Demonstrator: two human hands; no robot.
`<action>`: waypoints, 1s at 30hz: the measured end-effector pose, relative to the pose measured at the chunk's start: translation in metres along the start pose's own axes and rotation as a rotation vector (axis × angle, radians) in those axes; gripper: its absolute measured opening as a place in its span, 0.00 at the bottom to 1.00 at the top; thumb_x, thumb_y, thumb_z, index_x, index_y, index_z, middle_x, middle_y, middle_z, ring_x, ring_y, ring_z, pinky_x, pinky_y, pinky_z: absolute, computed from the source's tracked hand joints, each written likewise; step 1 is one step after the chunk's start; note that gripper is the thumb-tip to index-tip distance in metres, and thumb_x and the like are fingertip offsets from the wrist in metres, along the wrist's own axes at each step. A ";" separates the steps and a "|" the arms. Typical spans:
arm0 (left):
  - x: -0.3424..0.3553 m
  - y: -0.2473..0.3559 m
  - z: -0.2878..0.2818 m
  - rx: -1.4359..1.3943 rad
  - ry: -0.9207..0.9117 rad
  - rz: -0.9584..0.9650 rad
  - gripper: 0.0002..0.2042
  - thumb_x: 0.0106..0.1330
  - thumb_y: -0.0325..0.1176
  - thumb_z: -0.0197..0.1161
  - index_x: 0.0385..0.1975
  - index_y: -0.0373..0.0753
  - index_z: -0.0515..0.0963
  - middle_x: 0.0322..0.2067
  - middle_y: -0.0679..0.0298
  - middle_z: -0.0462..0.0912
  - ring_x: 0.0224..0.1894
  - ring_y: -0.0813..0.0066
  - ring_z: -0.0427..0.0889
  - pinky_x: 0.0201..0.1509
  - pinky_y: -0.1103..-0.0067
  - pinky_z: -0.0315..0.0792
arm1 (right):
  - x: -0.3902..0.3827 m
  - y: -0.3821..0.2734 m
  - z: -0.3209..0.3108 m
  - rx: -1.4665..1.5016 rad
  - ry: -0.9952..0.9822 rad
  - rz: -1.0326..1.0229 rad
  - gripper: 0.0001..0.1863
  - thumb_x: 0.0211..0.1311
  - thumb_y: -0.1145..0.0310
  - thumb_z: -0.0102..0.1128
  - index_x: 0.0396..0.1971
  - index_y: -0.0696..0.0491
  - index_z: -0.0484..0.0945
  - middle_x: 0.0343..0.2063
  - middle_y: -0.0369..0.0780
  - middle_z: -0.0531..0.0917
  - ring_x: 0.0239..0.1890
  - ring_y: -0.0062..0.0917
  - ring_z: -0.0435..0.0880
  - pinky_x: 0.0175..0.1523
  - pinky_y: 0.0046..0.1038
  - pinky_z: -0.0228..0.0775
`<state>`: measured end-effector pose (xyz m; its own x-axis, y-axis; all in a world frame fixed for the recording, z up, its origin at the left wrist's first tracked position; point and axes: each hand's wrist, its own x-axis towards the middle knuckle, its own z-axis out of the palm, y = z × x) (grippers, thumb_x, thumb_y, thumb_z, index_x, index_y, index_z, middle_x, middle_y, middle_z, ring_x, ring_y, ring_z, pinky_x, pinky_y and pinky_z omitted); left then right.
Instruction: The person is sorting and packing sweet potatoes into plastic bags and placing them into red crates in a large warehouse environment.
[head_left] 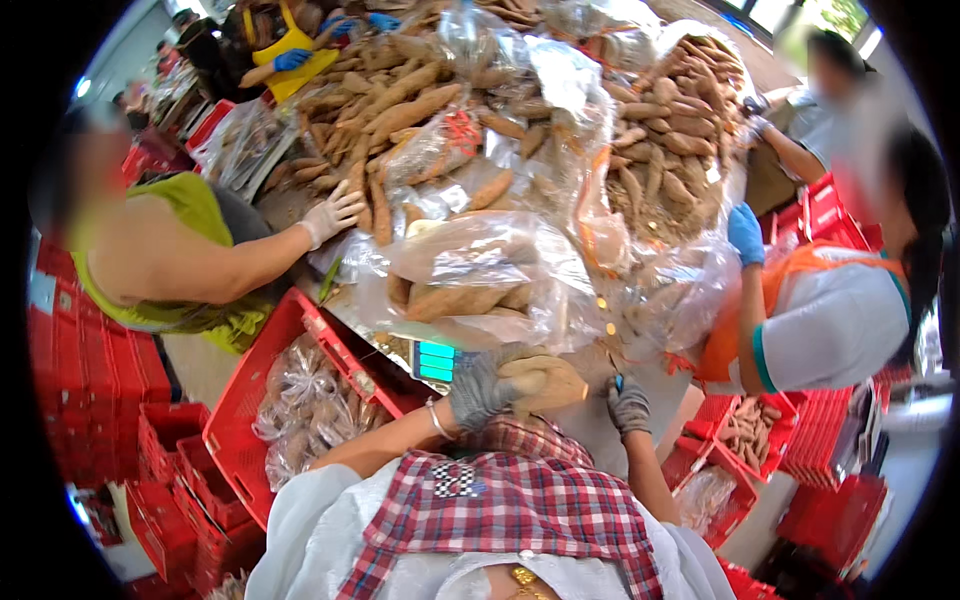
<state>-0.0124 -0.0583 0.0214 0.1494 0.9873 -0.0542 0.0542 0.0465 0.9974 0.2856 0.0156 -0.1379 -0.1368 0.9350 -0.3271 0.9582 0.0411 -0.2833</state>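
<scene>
My left hand (480,388), in a grey glove, is closed around a large tan root tuber (545,382) with a pale cut end facing right. My right hand (629,406), also grey-gloved, grips a slim tool (619,382) with a blue handle, apparently a small knife; its thin tip points away from me. Just beyond my hands, a clear plastic bag (470,250) with several large tubers inside lies on the table. Left of my left hand, a lit green display (436,361) shows, likely a scale's.
Brown tubers (400,105) are heaped across the table, with another pile (680,130) at far right. A red crate (245,410) of bagged tubers stands at my left. Co-workers flank the table: a white-gloved hand (332,215) at left, a blue-gloved hand (746,234) at right.
</scene>
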 end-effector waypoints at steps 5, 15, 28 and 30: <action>-0.009 0.031 -0.009 0.113 0.157 0.023 0.26 0.49 0.38 0.69 0.48 0.39 0.70 0.46 0.60 0.74 0.49 0.71 0.72 0.55 0.74 0.66 | -0.021 -0.083 -0.073 0.383 0.072 -0.314 0.26 0.59 0.57 0.51 0.52 0.60 0.67 0.47 0.49 0.74 0.49 0.34 0.73 0.51 0.30 0.67; -0.024 0.030 -0.013 0.801 0.545 0.603 0.28 0.54 0.46 0.61 0.50 0.33 0.66 0.47 0.49 0.66 0.51 0.51 0.66 0.57 0.66 0.59 | 0.003 -0.160 -0.082 1.088 -0.037 -0.731 0.32 0.54 0.55 0.55 0.55 0.59 0.63 0.47 0.42 0.71 0.48 0.29 0.70 0.53 0.30 0.62; -0.067 0.089 -0.106 -0.196 0.658 0.226 0.08 0.62 0.34 0.58 0.35 0.36 0.76 0.27 0.68 0.78 0.30 0.83 0.73 0.36 0.84 0.70 | 0.022 -0.326 -0.121 0.355 -0.061 -0.982 0.21 0.47 0.59 0.67 0.35 0.58 0.71 0.28 0.45 0.78 0.31 0.32 0.77 0.38 0.32 0.69; -0.064 0.095 -0.108 -0.169 0.682 0.289 0.10 0.60 0.34 0.61 0.37 0.36 0.77 0.28 0.69 0.78 0.31 0.84 0.73 0.36 0.84 0.69 | 0.032 -0.328 -0.113 0.500 -0.205 -0.793 0.23 0.48 0.55 0.65 0.36 0.58 0.72 0.31 0.51 0.78 0.32 0.42 0.76 0.38 0.36 0.68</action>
<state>-0.1238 -0.1008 0.1251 -0.5114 0.8366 0.1962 -0.0544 -0.2594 0.9642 -0.0051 0.0716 0.0463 -0.7861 0.6180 -0.0122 0.3558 0.4363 -0.8265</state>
